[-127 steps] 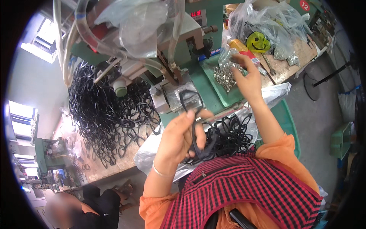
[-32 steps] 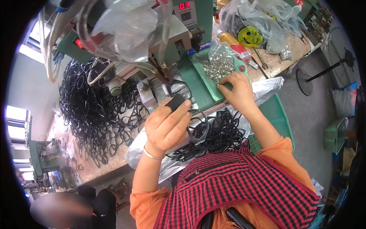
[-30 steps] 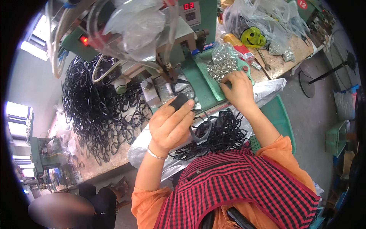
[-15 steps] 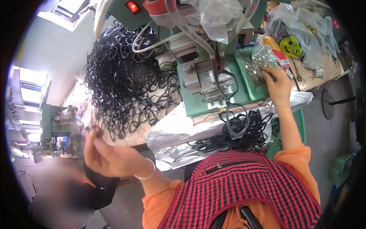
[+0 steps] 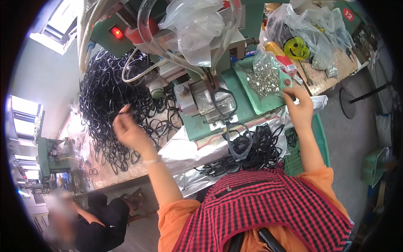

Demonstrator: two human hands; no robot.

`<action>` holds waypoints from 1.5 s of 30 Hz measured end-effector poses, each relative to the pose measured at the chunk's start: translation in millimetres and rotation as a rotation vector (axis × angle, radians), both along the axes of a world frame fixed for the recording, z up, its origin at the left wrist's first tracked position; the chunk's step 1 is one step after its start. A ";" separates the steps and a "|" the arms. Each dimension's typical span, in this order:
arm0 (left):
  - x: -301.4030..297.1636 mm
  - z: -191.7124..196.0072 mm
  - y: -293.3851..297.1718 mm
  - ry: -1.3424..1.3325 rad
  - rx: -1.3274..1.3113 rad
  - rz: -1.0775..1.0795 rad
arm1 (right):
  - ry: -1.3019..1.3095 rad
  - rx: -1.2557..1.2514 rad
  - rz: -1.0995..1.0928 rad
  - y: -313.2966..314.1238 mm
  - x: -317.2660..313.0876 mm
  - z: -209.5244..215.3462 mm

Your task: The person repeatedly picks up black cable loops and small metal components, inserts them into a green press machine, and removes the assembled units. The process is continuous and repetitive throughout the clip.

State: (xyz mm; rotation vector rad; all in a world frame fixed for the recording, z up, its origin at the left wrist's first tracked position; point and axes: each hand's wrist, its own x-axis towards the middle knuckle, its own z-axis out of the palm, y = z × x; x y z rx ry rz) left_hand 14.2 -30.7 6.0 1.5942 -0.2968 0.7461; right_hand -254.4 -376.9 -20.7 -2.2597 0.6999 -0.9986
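My left hand (image 5: 131, 132) is raised over the near side of a big heap of black glasses frames (image 5: 105, 92). Its fingers are bent and smeared by motion, so I cannot see whether they hold anything. By the right edge of a green tray (image 5: 257, 108), my right hand (image 5: 299, 107) is closed, thumb and forefinger tips together; what they pinch, if anything, is too small to make out. Small shiny metal pieces (image 5: 264, 80) lie in that tray. One dark glasses frame (image 5: 239, 143) hangs at the green machine's metal fixture (image 5: 212, 98), with neither hand on it.
A smaller pile of black frames (image 5: 268, 145) lies on silvery sheeting (image 5: 184, 147) before me. Clear plastic bags (image 5: 319, 29) and a wrench (image 5: 305, 72) are at the right. Clear hoses (image 5: 145, 25) hang from the machine. Another person (image 5: 100, 214) sits at lower left.
My left hand has moved up and right to the heap of black frames. My right hand has drawn back from the metal pieces to the tray's edge. The view has shifted.
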 end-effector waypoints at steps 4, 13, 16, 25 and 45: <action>-11.2 3.5 91.8 0.505 0.185 0.109 | -0.020 -0.006 -0.102 0.1 -22.3 -0.7; 11.1 -79.2 62.7 0.267 0.347 -0.079 | -0.199 0.239 0.524 58.5 71.1 85.3; -10.5 -33.4 1.1 0.196 0.267 -0.061 | -0.293 0.524 0.579 62.9 111.2 78.5; -67.2 -33.5 -9.7 0.289 -0.210 -0.228 | -0.322 0.533 0.491 89.4 104.0 69.3; -105.1 59.6 -85.2 -0.780 0.586 -0.655 | -0.223 0.301 0.187 18.2 74.5 38.2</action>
